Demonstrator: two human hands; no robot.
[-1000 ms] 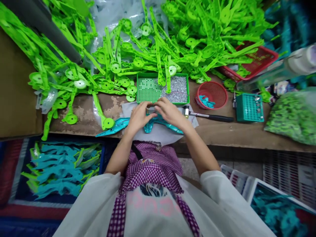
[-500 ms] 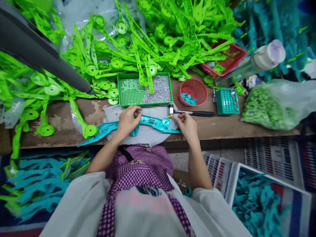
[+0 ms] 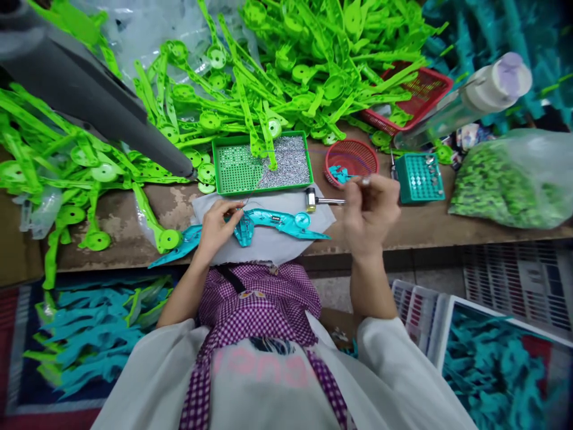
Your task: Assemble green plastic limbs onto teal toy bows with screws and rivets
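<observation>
On a grey cloth (image 3: 313,233) lies a long teal plastic part (image 3: 273,218), with a small metal cylinder set into it. My left hand (image 3: 217,230) is at its left side, fingertips pinched on a thin thread-like strand. My right hand (image 3: 371,215) is raised over the table edge and smeared by motion. Its fingers are pressed together, with a tiny silvery thing at the tips that I cannot make out. It hides the handle of a small hammer (image 3: 310,200). Behind the cloth stand a green tray (image 3: 215,170) of tiny metal pieces and a red round basket (image 3: 375,158) holding teal bits (image 3: 339,174).
Bright green plastic parts (image 3: 304,74) are heaped at the back. A grey pole (image 3: 111,101) slants in from the left. To the right are a teal block (image 3: 418,179), a bottle (image 3: 474,98) and a bag of green pieces (image 3: 510,185). Crates of teal parts (image 3: 492,358) stand below.
My right hand has lifted off the right end of the teal part and moved right, in front of the hammer handle. My left hand has shifted slightly left.
</observation>
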